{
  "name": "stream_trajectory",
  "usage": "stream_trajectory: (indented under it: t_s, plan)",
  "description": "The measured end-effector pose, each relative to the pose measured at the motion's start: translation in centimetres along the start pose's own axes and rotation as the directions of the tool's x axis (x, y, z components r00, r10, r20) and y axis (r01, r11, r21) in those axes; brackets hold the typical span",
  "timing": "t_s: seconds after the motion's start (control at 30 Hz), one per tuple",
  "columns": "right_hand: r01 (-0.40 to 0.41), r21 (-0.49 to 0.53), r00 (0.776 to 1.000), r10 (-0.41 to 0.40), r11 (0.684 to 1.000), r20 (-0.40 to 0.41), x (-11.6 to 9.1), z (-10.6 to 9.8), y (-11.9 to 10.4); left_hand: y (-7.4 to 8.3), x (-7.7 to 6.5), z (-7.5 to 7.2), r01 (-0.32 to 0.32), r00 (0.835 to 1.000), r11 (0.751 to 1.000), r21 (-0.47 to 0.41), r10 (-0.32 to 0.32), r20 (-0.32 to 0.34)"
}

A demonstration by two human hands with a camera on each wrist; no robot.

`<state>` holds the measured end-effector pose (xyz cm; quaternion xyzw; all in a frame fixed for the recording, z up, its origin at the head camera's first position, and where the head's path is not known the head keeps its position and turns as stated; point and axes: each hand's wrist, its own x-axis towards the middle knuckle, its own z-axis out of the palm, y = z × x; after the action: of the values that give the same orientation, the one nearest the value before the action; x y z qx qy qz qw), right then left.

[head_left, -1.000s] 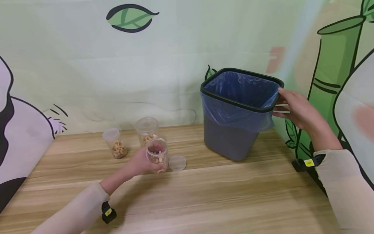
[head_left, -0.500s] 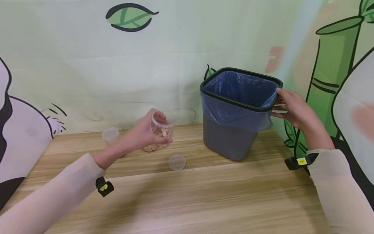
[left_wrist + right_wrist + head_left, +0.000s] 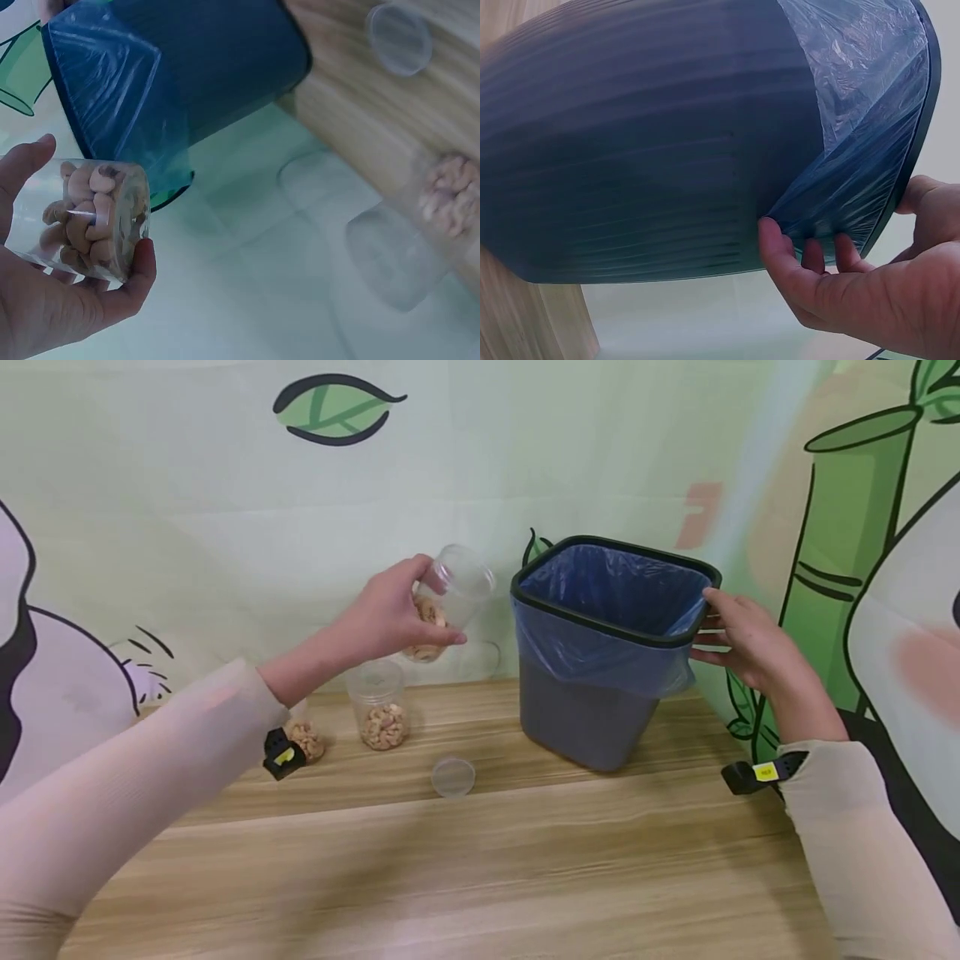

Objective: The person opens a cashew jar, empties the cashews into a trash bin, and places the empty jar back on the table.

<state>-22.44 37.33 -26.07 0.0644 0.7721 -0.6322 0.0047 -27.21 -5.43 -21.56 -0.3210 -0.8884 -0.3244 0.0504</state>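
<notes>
The left hand (image 3: 390, 618) has its fingers (image 3: 112, 296) and thumb curled round an open jar of cashews (image 3: 442, 606), which is lifted off the counter (image 3: 525, 860) and tipped so its mouth faces the bin (image 3: 600, 693) just beyond the fingertips. The nuts sit against the lower side of the jar, and none have left it. The right hand (image 3: 742, 639) grips the far edge of the bin: thumb over the black rim (image 3: 911, 161), fingers (image 3: 780, 247) curled under it against the blue liner (image 3: 855, 97). By my reading the step in hand is carrying the jar over to tip the cashews out, with the other hand steadying the bin. The next move would call for bringing the jar mouth past the near rim and over the liner before tilting further, since from here the nuts could fall short onto the counter.

Below the left hand stand a lidded jar of cashews (image 3: 380, 706) and, partly hidden behind the wrist, another jar (image 3: 307, 739). A loose clear lid (image 3: 453, 777) lies nearer the bin. Each wrist carries a black strap with a yellow tag (image 3: 765, 771); its print is too small to read. No brand or label shows on the jars or bin, and the backdrop (image 3: 337, 406) bears only drawn leaves and bamboo
</notes>
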Motion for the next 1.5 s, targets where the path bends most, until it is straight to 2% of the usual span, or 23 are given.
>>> stream_trajectory:
  t_s: [0.27,0.47,0.67,0.93,1.07,1.27,1.5]
  plan:
    - [0.002,-0.021,1.0,-0.002,1.0,0.002,0.0,0.0,0.0,2.0,3.1,-1.3,-0.047,0.999,0.994,0.096,0.046,0.011]
    - [0.013,-0.034,1.0,-0.013,0.999,0.003,0.0,0.1,0.1,3.5,4.9,-2.3,-0.039,0.999,0.966,0.254,0.029,0.045]
    - [0.023,-0.007,1.0,-0.023,1.0,-0.01,-0.1,0.0,0.2,4.7,6.0,-3.2,-0.002,0.999,0.901,0.434,-0.021,0.049]
    - [0.028,-0.016,0.999,-0.028,0.999,-0.017,-0.1,0.1,0.0,5.6,7.4,-3.7,-0.014,0.996,0.843,0.538,-0.034,0.079]
    - [0.02,-0.02,0.999,-0.021,1.0,-0.027,-0.1,0.3,0.1,6.3,8.1,-3.6,-0.041,0.993,0.802,0.596,-0.035,0.115]
    - [0.023,-0.014,0.999,-0.023,1.0,-0.026,-0.1,0.4,0.0,7.5,8.9,-3.5,-0.093,0.986,0.717,0.691,-0.03,0.164]
    - [0.019,-0.002,0.999,-0.019,1.0,-0.033,-0.1,0.4,-0.1,8.8,9.5,-3.5,-0.148,0.977,0.657,0.739,-0.018,0.211]
